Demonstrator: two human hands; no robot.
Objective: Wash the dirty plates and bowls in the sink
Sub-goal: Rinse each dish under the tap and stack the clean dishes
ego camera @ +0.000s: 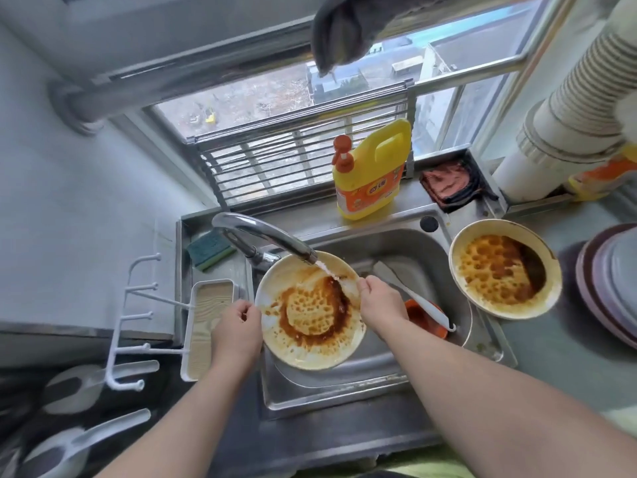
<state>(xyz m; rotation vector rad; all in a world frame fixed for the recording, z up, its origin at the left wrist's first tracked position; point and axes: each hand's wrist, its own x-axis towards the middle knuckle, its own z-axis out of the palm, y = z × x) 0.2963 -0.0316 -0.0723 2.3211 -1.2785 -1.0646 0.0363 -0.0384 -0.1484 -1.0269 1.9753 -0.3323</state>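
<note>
Head view: steep, close, down onto sink (396, 381).

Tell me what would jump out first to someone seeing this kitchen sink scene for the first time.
The sauce-smeared plate held over the sink, gripped at its rim by the left hand and right hand while water from the faucet hits its far edge. Next, a second dirty plate resting on the sink's right corner, and the bright yellow detergent bottle on the ledge behind.

cream plate (310, 346) smeared brown-orange; yellow detergent bottle (370, 174), orange label; green sponge (209, 249); orange bowl (422, 317).
</note>
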